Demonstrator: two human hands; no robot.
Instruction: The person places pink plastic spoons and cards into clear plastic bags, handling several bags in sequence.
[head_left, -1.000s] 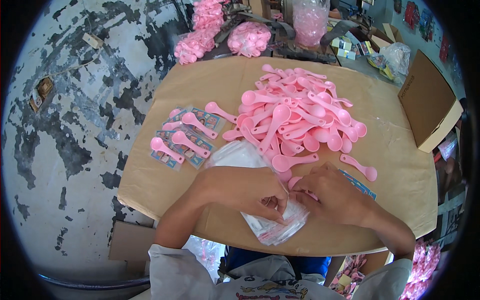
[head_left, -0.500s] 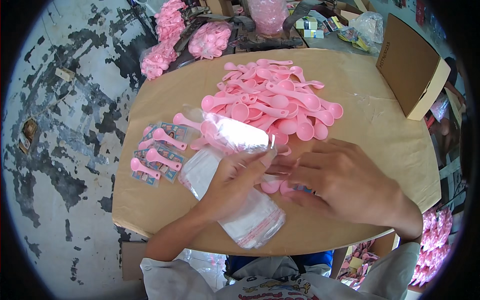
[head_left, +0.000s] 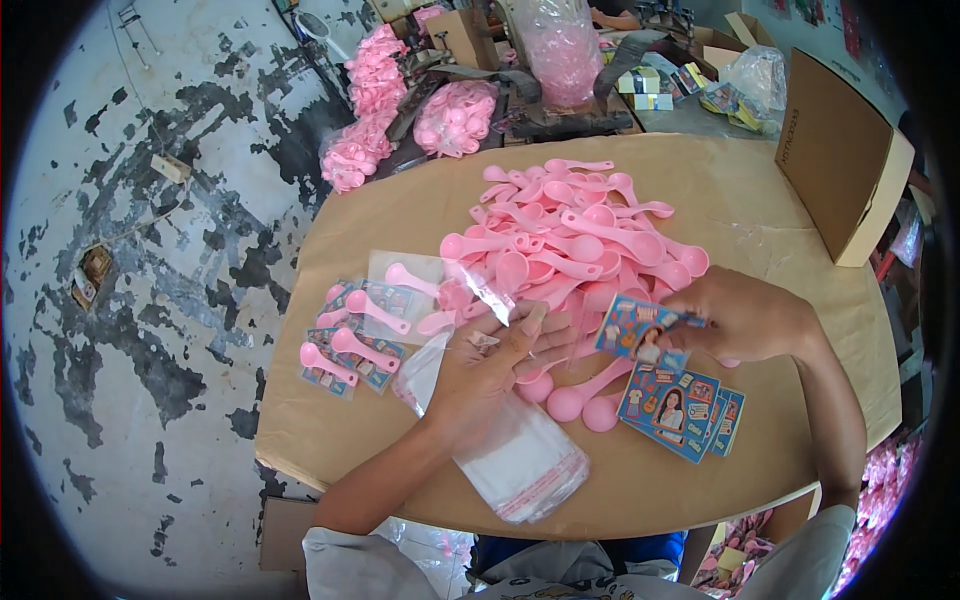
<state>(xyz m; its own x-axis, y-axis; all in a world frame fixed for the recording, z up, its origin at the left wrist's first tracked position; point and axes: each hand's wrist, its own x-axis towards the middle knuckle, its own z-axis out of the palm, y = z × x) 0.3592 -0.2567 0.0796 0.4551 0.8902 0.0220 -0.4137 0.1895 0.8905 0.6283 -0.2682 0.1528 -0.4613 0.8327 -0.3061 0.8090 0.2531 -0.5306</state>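
Two hands work just in front of the pink spoon pile (head_left: pixel 575 245): my left hand (head_left: pixel 490 375) pinches a clear sleeve (head_left: pixel 487 290) by its mouth, fingers nearly closed, seemingly to keep it open. My right hand (head_left: pixel 745 318) grips a printed card (head_left: pixel 638 328) between thumb and fingertips, lifted off the card stack (head_left: pixel 685 410) nearer me

Bright, even daylight fills the frame; shadows under the hands are soft and short; a strip of white glare runs along the clear plastic sleeve (head_left: pixel 487 290) near the centre; the centre of the table (head_left: pixel 400 215) is sharp, while the far clutter along the upper edge softens; straight edges bow outward toward the rim; a black fisheye border darkens all four corners.
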